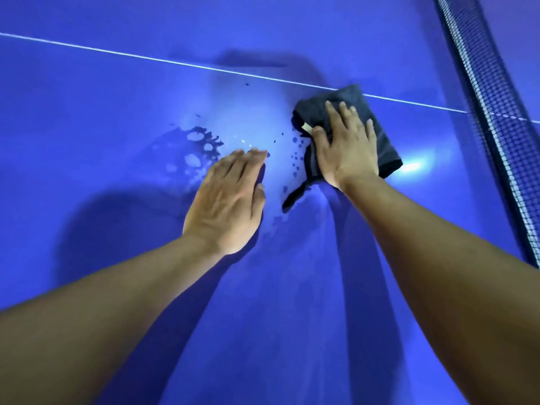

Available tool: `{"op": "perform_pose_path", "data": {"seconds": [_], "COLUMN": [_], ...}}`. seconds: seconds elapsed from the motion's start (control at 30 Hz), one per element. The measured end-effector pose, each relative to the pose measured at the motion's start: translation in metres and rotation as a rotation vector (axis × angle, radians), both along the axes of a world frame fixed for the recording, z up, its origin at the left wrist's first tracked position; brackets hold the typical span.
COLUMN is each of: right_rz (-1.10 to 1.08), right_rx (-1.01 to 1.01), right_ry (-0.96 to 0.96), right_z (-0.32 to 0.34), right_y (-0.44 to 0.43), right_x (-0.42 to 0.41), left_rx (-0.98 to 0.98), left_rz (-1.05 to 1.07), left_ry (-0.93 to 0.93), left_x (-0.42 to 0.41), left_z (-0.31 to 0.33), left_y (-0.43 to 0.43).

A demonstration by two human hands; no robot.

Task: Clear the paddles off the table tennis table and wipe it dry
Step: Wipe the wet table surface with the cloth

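The blue table tennis table (87, 118) fills the view. A patch of water (198, 147) and scattered droplets lie on it near the middle. My right hand (347, 147) presses flat, fingers straight, on a folded dark cloth (382, 153) that lies on the table just right of the droplets, by the white centre line. My left hand (228, 200) is flat on the table, fingers straight, beside the wet patch and left of the cloth. No paddles are in view.
The dark net (491, 118) runs down the right side of the view. A white centre line (117, 52) crosses the table beyond the hands. A bright light reflection (415, 165) shows right of the cloth.
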State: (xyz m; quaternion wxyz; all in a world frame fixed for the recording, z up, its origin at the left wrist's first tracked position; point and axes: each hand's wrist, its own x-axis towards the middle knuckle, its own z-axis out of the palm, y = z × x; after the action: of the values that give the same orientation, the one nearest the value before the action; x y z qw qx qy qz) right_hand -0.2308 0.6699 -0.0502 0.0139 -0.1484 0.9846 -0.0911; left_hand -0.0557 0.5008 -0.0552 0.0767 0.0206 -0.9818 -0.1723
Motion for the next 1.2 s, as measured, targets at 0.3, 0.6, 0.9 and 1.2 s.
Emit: {"op": "perform_pose_path", "data": {"seconds": [0.3, 0.6, 0.9, 1.2], "right_rz": [0.106, 0.159, 0.18, 0.062], "right_rx": [-0.003, -0.046, -0.078, -0.056], "right_ry": [-0.017, -0.04, -0.048, -0.025], "right_z": [0.002, 0.004, 0.002, 0.0], "right_y": [0.011, 0.047, 0.095, 0.094], "right_x": [0.135, 0.306, 0.495, 0.6], "left_rx": [0.028, -0.076, -0.056, -0.035], "left_rz": [-0.037, 0.005, -0.007, 0.026], "left_ry": [0.082, -0.045, -0.042, -0.091], "left_x": [0.073, 0.322, 0.466, 0.513], "left_z": [0.004, 0.003, 0.001, 0.002], "left_y": [0.014, 0.068, 0.105, 0.109]}}
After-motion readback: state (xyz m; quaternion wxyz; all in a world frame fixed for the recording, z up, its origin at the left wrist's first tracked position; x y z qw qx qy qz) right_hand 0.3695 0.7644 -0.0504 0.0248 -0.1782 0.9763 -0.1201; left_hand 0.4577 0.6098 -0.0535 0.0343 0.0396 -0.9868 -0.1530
